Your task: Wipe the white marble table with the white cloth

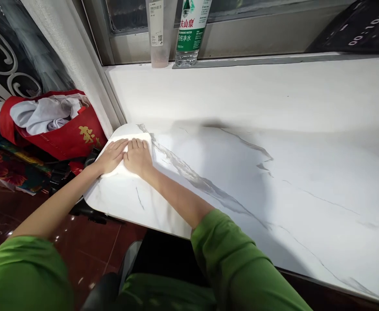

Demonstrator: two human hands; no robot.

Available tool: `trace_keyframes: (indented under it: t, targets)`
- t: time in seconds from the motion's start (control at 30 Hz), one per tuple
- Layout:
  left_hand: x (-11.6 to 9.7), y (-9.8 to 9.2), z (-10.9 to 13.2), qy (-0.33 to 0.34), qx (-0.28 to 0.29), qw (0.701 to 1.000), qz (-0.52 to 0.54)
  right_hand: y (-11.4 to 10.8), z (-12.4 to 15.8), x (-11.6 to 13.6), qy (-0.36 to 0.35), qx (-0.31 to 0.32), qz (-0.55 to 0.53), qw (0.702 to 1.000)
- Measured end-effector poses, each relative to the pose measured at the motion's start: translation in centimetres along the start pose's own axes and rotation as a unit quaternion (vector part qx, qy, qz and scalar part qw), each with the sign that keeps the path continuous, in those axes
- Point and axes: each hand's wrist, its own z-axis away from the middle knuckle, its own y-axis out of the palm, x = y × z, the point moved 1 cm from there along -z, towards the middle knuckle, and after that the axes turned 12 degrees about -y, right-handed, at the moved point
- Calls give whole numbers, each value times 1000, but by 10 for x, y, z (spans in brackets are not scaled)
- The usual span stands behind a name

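Note:
A folded white cloth [146, 139] lies flat at the left end of the white marble-patterned table [183, 211]. My left hand [112, 156] rests on the cloth's left part, palm down with the fingers stretched forward. Close beside it, my right hand [138, 157] presses flat on the same cloth, its fingers pointing away from me. The two hands touch or nearly touch along their inner edges. Whether the cloth has more layers under the palms is hidden.
A clear plastic cup [161, 54] and a water bottle [191, 45] stand on the ledge behind the table. Left of the table is a red bag [59, 138] stuffed with pale fabric, beside a white curtain [69, 47]. A dark object [364, 30] sits at the upper right.

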Motion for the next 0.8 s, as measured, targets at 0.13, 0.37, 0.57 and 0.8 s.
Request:
trace_keyframes:
  t: [0.13,0.37,0.57,0.8]
  targets:
    - [-27,3,69,-4,-22,1000,-3,-11,56,28,-50,-6,0,999]
    - [-91,12,117,9,-18,1000,1,-32,132,26,-64,7,31,997]
    - [-119,20,65,44,6,999,11,-38,130,-23,-31,-7,56,998]
    - [-151,29,-57,24,13,1000,-7,-43,72,-134,-47,17,76,996]
